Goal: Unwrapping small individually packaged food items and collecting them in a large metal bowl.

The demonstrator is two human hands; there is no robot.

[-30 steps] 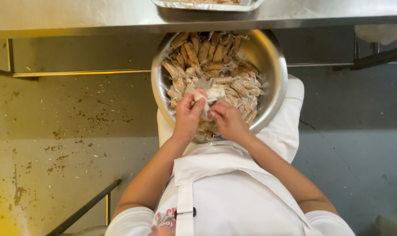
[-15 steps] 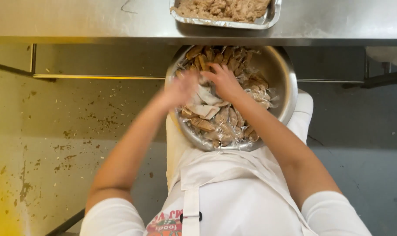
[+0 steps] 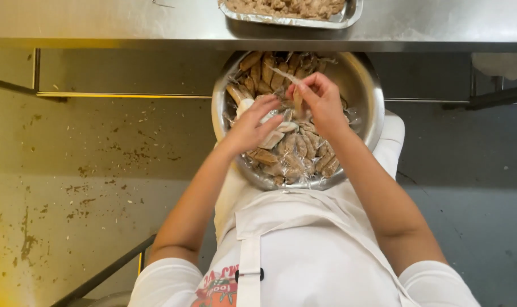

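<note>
A steel counter (image 3: 127, 23) is running across the top above a stained floor (image 3: 71, 187), a foil tray (image 3: 292, 14) of pale food sitting on it. Below its edge, a metal bowl (image 3: 366, 108) is resting on the person's white-aproned lap — filled with brown plastic-wrapped pieces (image 3: 295, 150). The left hand (image 3: 250, 128) is lying half-curled on a wrapped piece; the right hand (image 3: 321, 102) is pinching a strip of clear wrap (image 3: 282, 74) — fingers narrow.

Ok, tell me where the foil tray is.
Head view, top edge: the foil tray sits on the steel counter, just beyond the metal bowl where both hands work.
</note>
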